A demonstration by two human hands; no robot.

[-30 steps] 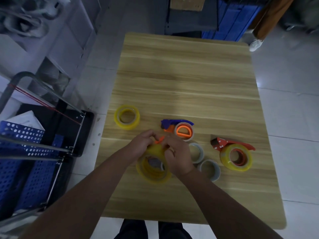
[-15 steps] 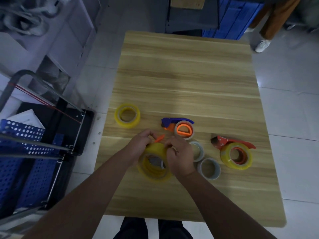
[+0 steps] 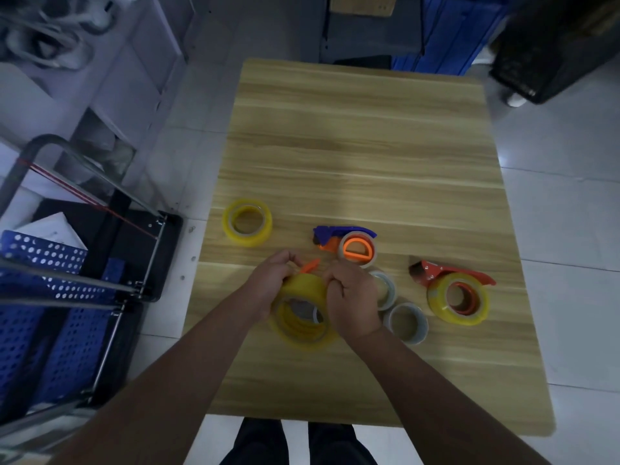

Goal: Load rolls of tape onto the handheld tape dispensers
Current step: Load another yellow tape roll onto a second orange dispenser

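Note:
Both hands grip a large yellow tape roll (image 3: 302, 293) held above the near part of the wooden table (image 3: 362, 146). My left hand (image 3: 273, 280) clasps its left side and my right hand (image 3: 352, 297) its right side. An orange dispenser part (image 3: 310, 266) sticks out above the roll between my hands; the rest of that dispenser is hidden. A blue and orange dispenser (image 3: 345, 245) carrying a pale roll lies just beyond. A red dispenser (image 3: 453, 290) loaded with a yellow roll lies at the right. A spare yellow roll (image 3: 247, 222) sits at the left.
Two greyish rolls (image 3: 385, 290) (image 3: 406, 323) lie beside my right hand. A metal cart with blue perforated crates (image 3: 43, 280) stands left of the table. Shelving is at the far left, blue bins (image 3: 449, 31) behind the table and a dark crate (image 3: 550, 48) at the far right.
My hands stay on the yellow roll with only small finger shifts. A person standing beyond the table's far right corner has passed out of view.

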